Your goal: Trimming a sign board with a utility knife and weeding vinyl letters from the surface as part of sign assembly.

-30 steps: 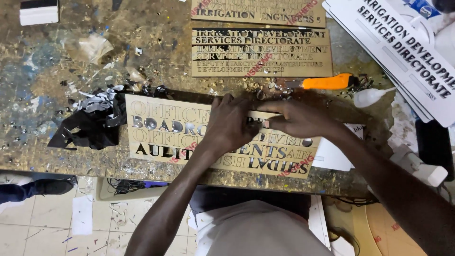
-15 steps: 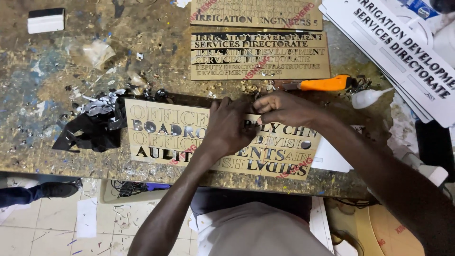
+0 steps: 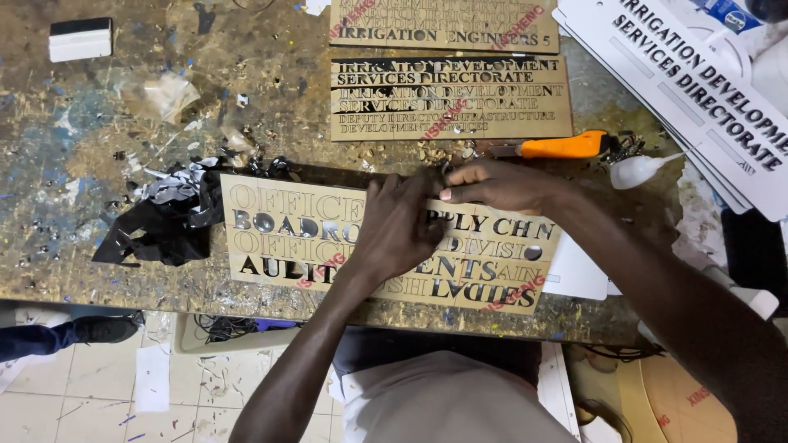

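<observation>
**Two hands on one gold plate: keeping the peel clean**

Both hands meet at the upper middle of the gold lettered plate (image 3: 287,238), which lies flat near the front edge of the scarred workbench (image 3: 98,123); the left hand (image 3: 398,226) rests palm-down across the rows of letters, fingers curled and pressing the plate still; the right hand (image 3: 501,184) comes in from the right with thumb and forefinger pinched together at the plate's top edge, seemingly on a small scrap of film, though what lies between the tips is too small to tell.

Judged from this, the work in hand is picking waste film from around the cut letters; it goes best with the pull kept low and slow, so that a neighbouring letter does not lift with the scrap; the left hand should bear down just beside the pinch, not far from it.

Black peeled film (image 3: 164,221) is heaped at the plate's left end, touching it; an orange-handled knife (image 3: 566,148) lies just beyond the right hand; two more gold plates (image 3: 451,98) sit farther back, with white signs (image 3: 698,90) at the right.
</observation>
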